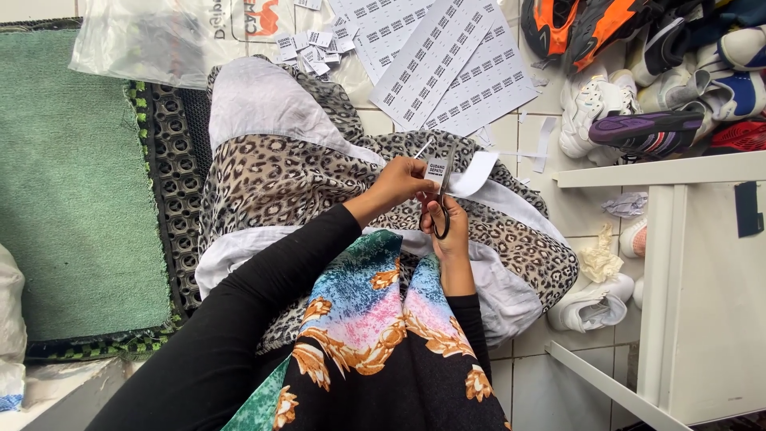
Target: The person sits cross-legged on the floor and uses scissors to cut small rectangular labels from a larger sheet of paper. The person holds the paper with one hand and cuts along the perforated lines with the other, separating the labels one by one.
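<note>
Mid-cut: the right hand (448,227) grips scissors (444,191), the left hand (405,179) pinches the label strip (471,174); next the strip likely needs feeding between the blades.

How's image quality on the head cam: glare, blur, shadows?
Head view: soft even daylight, no hard shadows; mild sheen on the plastic bag; slight blur on the scissors and the paper strip held by the left hand and right hand; wide-angle bend along the white shelf.

a green mat (72,183), printed label sheets (447,64), and seemingly piled sneakers (638,72) beside white shelving (694,287).
</note>
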